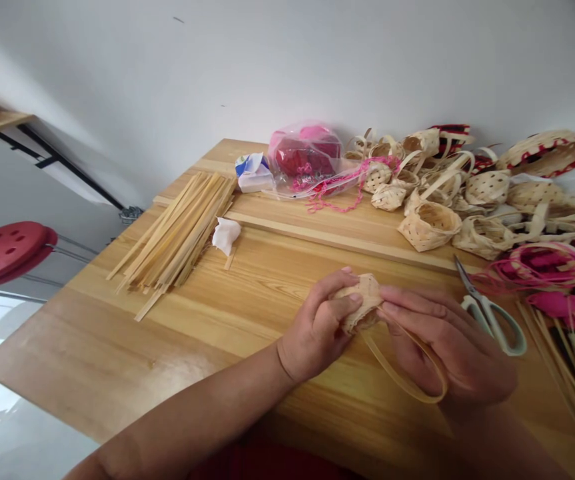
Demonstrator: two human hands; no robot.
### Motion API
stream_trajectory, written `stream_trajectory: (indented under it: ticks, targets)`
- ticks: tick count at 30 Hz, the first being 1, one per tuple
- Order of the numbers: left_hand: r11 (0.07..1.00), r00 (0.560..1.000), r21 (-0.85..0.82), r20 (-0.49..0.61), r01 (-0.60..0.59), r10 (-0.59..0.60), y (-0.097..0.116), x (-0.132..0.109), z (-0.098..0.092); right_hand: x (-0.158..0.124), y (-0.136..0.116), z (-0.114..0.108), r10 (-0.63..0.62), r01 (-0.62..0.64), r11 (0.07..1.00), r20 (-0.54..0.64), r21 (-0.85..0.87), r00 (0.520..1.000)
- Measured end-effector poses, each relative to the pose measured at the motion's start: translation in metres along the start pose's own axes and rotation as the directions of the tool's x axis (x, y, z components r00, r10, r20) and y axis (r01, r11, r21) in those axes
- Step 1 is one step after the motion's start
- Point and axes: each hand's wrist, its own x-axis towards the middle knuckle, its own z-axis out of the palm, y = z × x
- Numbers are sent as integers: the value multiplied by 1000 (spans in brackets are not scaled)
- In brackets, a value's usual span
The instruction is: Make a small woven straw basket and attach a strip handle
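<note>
A small woven basket (364,300) of pale strips is held above the wooden table, near its front edge. My left hand (322,323) grips it from the left, thumb and fingers pressed on its side. On its right side, the fingers of my right hand (447,340) are pressed together against the weave. A thin looped strip (407,383) hangs from the basket and curves below my right fingers. The far ends of the strip are hidden by the basket and my right hand.
Scissors (490,313) lie right of my right hand. Several woven baskets (430,223) crowd the back right, beside a bag of pink yarn (307,157). A bundle of flat strips (182,233), a crumpled tissue (226,235) and a tissue pack (254,172) are left. A red stool (7,253) stands beyond the table.
</note>
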Motion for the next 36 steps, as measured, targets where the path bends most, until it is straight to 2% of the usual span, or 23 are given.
stream_trajectory:
  ticks: [7, 12, 15, 17, 19, 21, 24, 27, 29, 33, 36]
  targets:
    - [999, 999, 16, 9, -48, 48, 3, 3, -2, -1, -3, -1, -70, 70, 996, 12, 58, 997]
    - [1000, 999, -18, 29, -24, 25, 4, 4, -2, -1, 1, 5, -24, 27, 997, -38, 73, 999]
    - [993, 990, -78, 121, 85, -75, 3, 6, -3, -3, 10, 12, 78, -75, 996, -61, 50, 995]
    - [969, 957, -115, 218, 218, -189, 2, 7, -5, -7, 17, 16, 207, -206, 978, -39, 27, 978]
    - [930, 902, -116, 309, 350, -301, 1, 9, -7, -10, 22, 19, 339, -339, 941, 22, 19, 941]
    - [889, 842, -86, 375, 449, -388, 0, 11, -9, -13, 26, 22, 414, -416, 910, 86, -6, 906]
    - [844, 755, -4, 448, 537, -479, 0, 14, -12, -15, 29, 26, 421, -416, 907, 111, -67, 900]
    - [824, 688, 104, 497, 558, -529, 2, 17, -13, -16, 31, 30, 424, -416, 905, 129, -82, 896]
    - [824, 673, 145, 510, 547, -536, 3, 18, -13, -16, 33, 32, 443, -435, 897, 138, -83, 886]
    - [828, 671, 156, 516, 539, -533, 4, 19, -14, -17, 33, 31, 490, -478, 871, 145, -110, 860]
    - [823, 656, 167, 528, 543, -540, 3, 19, -14, -17, 33, 31, 489, -475, 871, 133, -125, 862]
